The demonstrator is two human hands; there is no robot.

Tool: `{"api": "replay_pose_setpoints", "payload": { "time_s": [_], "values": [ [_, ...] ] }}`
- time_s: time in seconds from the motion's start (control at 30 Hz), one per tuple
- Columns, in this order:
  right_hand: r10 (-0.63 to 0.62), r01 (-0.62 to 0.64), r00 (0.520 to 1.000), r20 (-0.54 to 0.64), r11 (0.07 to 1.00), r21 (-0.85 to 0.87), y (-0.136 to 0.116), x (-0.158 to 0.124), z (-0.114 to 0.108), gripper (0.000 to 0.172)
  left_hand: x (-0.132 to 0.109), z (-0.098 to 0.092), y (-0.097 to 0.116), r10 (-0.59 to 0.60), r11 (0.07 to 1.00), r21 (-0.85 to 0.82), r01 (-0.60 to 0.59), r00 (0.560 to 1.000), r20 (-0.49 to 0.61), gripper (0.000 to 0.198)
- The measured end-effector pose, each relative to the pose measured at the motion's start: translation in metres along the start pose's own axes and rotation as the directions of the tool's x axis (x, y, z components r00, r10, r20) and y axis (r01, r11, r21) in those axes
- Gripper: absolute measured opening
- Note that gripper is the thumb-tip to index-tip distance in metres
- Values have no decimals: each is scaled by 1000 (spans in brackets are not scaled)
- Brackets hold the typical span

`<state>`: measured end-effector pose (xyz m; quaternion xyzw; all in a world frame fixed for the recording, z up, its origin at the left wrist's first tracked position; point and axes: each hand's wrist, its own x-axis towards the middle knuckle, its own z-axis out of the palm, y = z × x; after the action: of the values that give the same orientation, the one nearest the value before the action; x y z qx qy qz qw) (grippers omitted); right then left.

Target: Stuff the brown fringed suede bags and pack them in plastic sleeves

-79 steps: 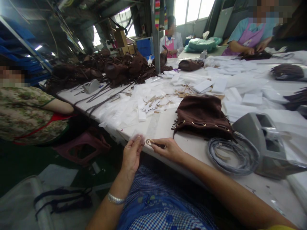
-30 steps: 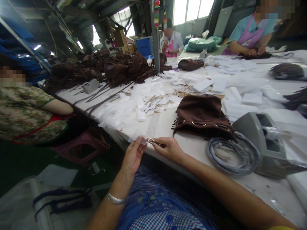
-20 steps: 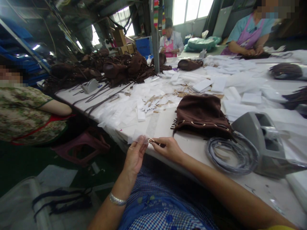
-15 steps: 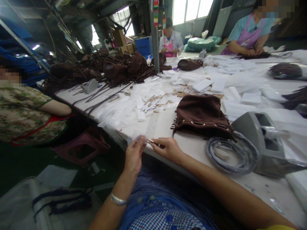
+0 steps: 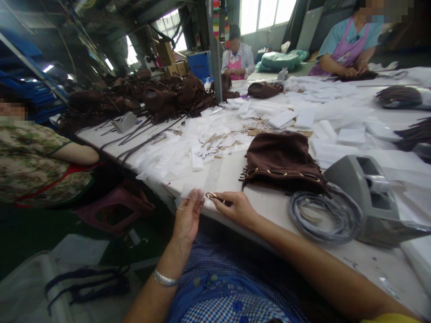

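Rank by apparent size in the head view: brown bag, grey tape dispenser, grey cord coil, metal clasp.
Largest: grey tape dispenser and brown bag, similar; dispenser nearer the camera, so unranked.
Then grey cord coil.
Smallest: metal clasp, in the right hand.

The left hand (image 5: 187, 218) pinches a clear plastic slip (image 5: 190, 189) beside the metal ring (image 5: 212, 195) held by the right hand (image 5: 236, 209).
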<state>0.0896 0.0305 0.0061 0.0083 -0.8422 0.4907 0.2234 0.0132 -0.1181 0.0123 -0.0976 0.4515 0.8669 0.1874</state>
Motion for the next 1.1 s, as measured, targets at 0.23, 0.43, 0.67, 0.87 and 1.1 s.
{"api": "replay_pose_setpoints", "payload": {
  "time_s": [0.23, 0.43, 0.67, 0.87, 1.1],
  "values": [
    [13, -13, 1000, -13, 1000, 2, 0, 0, 1, 29, 0, 2, 1, -29, 999, -27, 29, 1000, -2, 9],
    [29, -29, 999, -33, 1000, 8, 0, 0, 1, 29, -2, 6, -2, -17, 1000, -27, 17, 1000, -9, 10],
    [42, -42, 999, -2, 999, 11, 1, 0, 1, 28, -2, 2, -8, 30, 999, 19, -30, 999, 14, 19],
    [11, -15, 998, 65, 998, 55, 0, -1, 0, 29, 1, -1, -11, 124, 989, 78, -127, 991, 41, 25],
    [3, -8, 998, 68, 997, 71, 0, -1, 0, 29, 0, 1, -12, 154, 982, 107, -158, 987, 46, 31]
  ]
}}
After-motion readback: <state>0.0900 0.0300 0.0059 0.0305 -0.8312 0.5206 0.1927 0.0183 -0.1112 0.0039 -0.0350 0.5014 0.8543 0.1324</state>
